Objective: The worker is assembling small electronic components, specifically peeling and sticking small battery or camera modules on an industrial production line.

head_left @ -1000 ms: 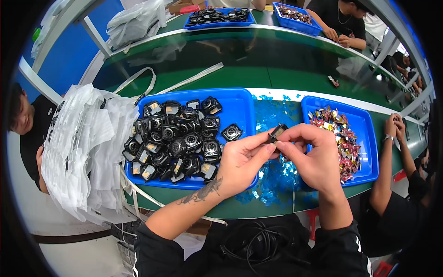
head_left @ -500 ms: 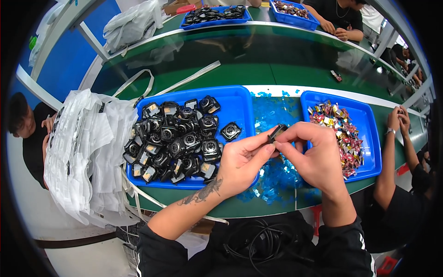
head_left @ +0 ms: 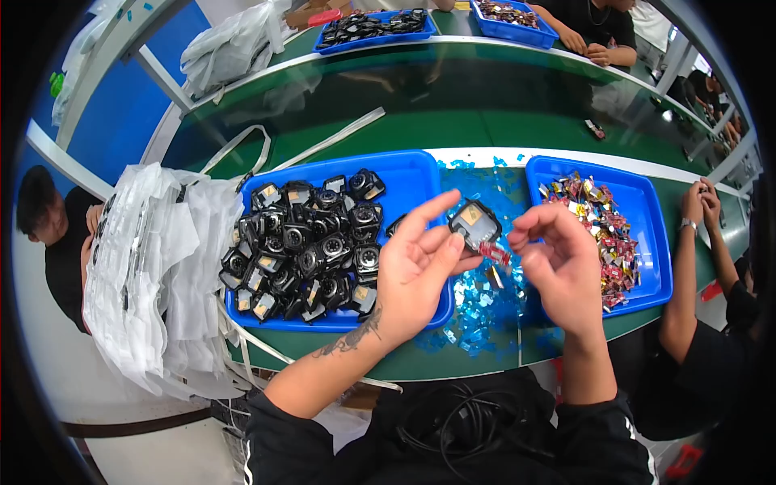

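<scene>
Two blue containers flank the work on a green tabletop: the left tray is heaped with black casings, some showing round, lens-like faces, others flat grey sides, while the right tray holds a loose pile of small red, gold and silver parts. Farther off, a back tray is filled with dark parts, and a smaller blue bin carries reddish ones. Between the near pair, above scattered blue scraps, a worker's left hand grips a single black casing at its lower left, forefinger stretched out alongside. Its grey face and gold patch are turned upward; the outline looks too nearly square for me to pick out a long axis. At its near edge, a slim red piece slants down toward the right. The right hand is just beside it, loosely curled, and from here I cannot tell whether its fingers pinch anything
</scene>
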### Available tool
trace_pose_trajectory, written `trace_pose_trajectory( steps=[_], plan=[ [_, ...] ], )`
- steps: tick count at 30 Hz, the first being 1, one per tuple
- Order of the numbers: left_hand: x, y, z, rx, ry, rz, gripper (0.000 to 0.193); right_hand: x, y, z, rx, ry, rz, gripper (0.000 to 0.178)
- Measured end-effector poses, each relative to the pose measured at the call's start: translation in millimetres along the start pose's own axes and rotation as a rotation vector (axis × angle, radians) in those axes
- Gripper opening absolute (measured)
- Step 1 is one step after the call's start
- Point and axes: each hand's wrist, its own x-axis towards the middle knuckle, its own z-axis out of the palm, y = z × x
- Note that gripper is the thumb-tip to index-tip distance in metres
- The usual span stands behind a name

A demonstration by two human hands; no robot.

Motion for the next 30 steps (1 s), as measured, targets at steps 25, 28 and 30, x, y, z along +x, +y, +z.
trace_pose_trajectory(
  steps=[25, 28, 30],
  plan=[
    [-1, 4, 1, 0.323, -0.135, -0.095, 0.030, -16, 7, 0, -0.142, -0.046, 0.020, 0.031],
    [-2, 1, 5, 0.192, -0.083, -0.122, 0.036, -15, 13, 2, -0.130, 0.004, 0.007, 0.029],
    [-2, 0, 4, 0.208, -0.083, -0.126, 0.040, -16, 17, 1, -0.189, 0.048, -0.020, 0.028]
  ],
)
